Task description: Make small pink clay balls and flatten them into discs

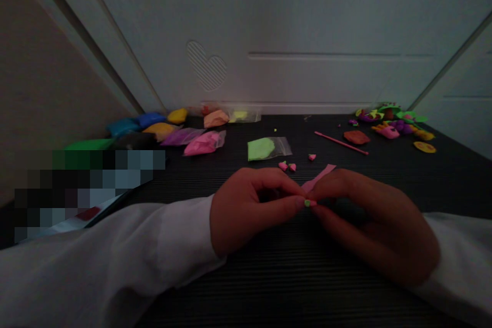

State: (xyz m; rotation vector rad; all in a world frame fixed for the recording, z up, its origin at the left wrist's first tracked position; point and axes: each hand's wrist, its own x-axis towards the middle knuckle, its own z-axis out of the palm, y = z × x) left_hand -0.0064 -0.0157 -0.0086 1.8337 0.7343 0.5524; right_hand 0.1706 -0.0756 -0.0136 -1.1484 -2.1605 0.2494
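Note:
Both my hands rest on a dark ribbed mat (269, 287), fingertips meeting at its middle. My left hand (249, 212) and my right hand (369, 225) pinch a tiny green clay piece (307, 203) between them. A flat pink strip (318, 177) sticks up behind my right fingers; whether they hold it I cannot tell. Two small pink and green clay bits (287, 166) lie just beyond my hands, and a third (312, 157) lies a little further back.
A bag of green clay (267, 148) lies mid-mat. Several coloured clay bags (165, 133) line the back left. A thin pink stick (340, 143), a red clay lump (356, 137) and finished clay figures (392, 120) sit back right. A white panelled door (292, 36) stands behind.

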